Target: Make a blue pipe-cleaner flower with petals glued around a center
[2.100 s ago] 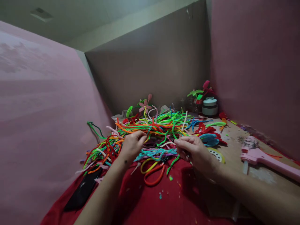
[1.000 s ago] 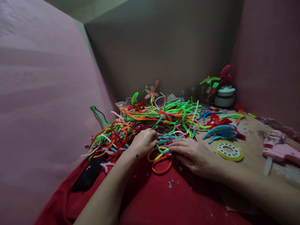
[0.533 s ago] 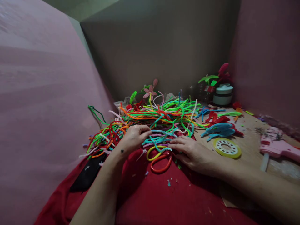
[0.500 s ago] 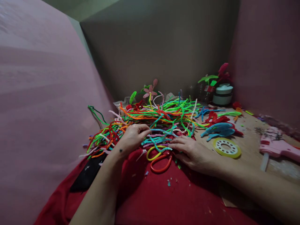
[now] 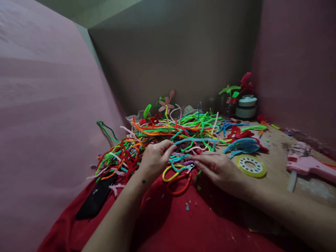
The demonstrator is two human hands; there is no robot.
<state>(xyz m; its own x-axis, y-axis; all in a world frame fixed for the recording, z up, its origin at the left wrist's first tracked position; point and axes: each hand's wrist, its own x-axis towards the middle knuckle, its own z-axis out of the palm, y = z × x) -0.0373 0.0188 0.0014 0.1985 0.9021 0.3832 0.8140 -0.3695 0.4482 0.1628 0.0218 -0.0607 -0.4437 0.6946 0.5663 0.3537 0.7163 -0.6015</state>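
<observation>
My left hand (image 5: 157,155) is closed in a pinch on a light blue pipe cleaner (image 5: 195,139), which stretches to the right above the heap. My right hand (image 5: 219,168) is low at the right, fingertips together at the ends of several turquoise and purple pipe cleaners (image 5: 181,158). Just below these lie scissors (image 5: 181,189) with one yellow and one red handle loop; the blades are mostly hidden under the pipe cleaners. A big tangled heap of pipe cleaners (image 5: 168,129) in green, orange, red and other colours spreads behind both hands.
A black phone-like slab (image 5: 94,203) lies on red cloth (image 5: 199,224) at left. To the right are a yellow tape roll (image 5: 251,166), blue pipe-cleaner petals (image 5: 243,145) and a pink glue gun (image 5: 306,162). A lidded jar (image 5: 246,106) and fuzzy flowers (image 5: 166,104) stand behind.
My left hand has moved slightly right and lifted the light blue pipe cleaner off the others. My right hand remains by the scissors, whose pivot is now uncovered. The view has shifted slightly.
</observation>
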